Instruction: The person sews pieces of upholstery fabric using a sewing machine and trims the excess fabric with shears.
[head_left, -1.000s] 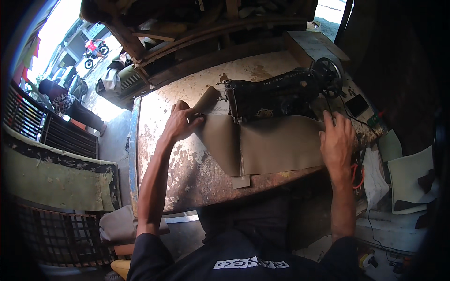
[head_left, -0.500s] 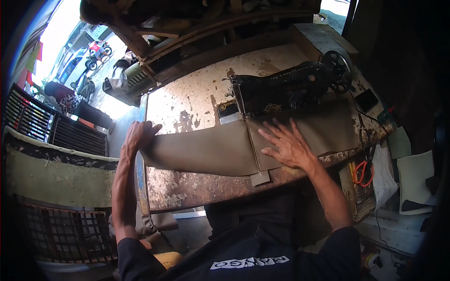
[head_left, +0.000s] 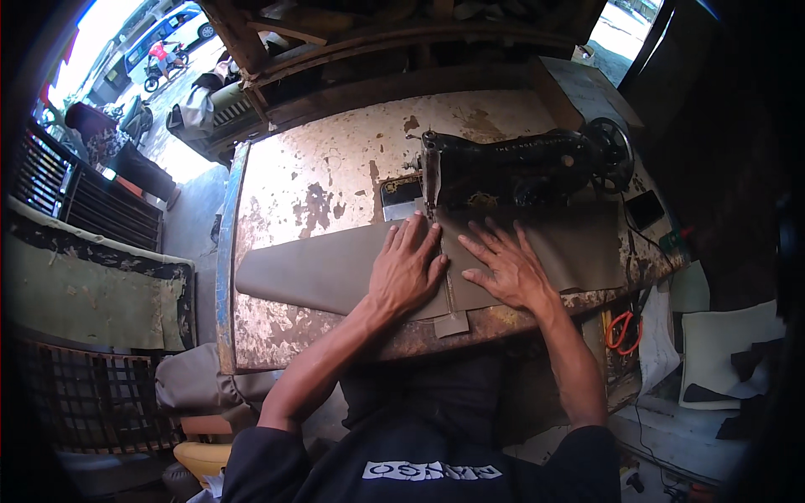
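A long grey-tan sheet of leatherette [head_left: 319, 268] lies flat across a worn, rust-stained metal table [head_left: 319, 168]. A seam runs down it in front of a black sewing machine [head_left: 520, 168]. My left hand [head_left: 407, 268] presses flat on the sheet just left of the seam, fingers spread. My right hand [head_left: 507, 268] presses flat just right of the seam, fingers spread too. Both hands lie right in front of the machine's needle end. Neither hand grips anything.
Orange-handled scissors [head_left: 619, 329] hang at the table's right edge, next to white sheets [head_left: 721, 352]. A dark small box [head_left: 646, 210] sits right of the machine. Grey cushions [head_left: 193, 386] and a metal grille [head_left: 92, 402] stand at left. A person [head_left: 109, 147] sits outside, far left.
My left hand has come in from the sheet's far left end to beside the seam. My right hand shifted slightly, and the sheet now lies unfolded and flat.
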{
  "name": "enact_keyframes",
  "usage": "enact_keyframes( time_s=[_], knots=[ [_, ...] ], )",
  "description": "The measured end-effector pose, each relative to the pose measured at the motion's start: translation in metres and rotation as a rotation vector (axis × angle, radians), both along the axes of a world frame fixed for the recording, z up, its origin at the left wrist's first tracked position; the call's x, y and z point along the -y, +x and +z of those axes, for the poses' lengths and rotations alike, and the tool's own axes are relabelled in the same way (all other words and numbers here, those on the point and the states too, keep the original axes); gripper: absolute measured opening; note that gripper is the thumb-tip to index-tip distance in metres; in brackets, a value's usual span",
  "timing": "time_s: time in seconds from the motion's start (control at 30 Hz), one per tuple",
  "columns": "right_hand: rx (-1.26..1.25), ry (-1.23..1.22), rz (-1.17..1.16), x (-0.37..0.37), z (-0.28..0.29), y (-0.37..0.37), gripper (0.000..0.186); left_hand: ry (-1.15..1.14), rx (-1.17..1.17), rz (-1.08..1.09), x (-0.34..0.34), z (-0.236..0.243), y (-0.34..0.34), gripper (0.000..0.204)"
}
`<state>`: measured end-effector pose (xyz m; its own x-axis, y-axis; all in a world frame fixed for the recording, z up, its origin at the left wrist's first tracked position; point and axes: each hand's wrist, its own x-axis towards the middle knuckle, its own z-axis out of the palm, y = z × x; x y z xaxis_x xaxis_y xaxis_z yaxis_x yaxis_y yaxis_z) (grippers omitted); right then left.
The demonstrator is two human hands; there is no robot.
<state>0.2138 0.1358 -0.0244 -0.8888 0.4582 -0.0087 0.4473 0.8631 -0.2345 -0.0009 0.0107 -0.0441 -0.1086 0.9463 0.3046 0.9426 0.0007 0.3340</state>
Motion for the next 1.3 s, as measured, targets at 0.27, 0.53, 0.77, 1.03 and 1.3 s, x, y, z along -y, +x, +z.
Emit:
enact_keyframes(
  time_s=[0.27, 0.53, 0.77, 1.03, 1.3],
  knots=[
    [0.004, -0.062, 0.000, -0.009, 0.006, 0.000, 0.068, -0.111, 0.007, 0.053, -0.001, 0.006, 0.001, 0.067],
    [-0.500, -0.545, -0.390, -0.077, -0.012, -0.095, 0.039, -0.144, 0.002, 0.099, 0.003, 0.004, -0.004, 0.067],
    [-0.837, -0.356, 0.003, -0.183, -0.145, -0.164, 0.045, -0.085, 0.046, 0.050, -0.006, 0.001, 0.007, 0.065],
    [-0.895, -0.556, -0.066, -0.147, -0.131, -0.164, 0.055, -0.092, 0.047, 0.054, -0.006, 0.002, 0.001, 0.067],
    [-0.764, -0.374, 0.046, -0.146, -0.122, -0.148, 0.049, -0.110, 0.043, 0.040, -0.010, 0.004, 0.001, 0.066]
  ],
)
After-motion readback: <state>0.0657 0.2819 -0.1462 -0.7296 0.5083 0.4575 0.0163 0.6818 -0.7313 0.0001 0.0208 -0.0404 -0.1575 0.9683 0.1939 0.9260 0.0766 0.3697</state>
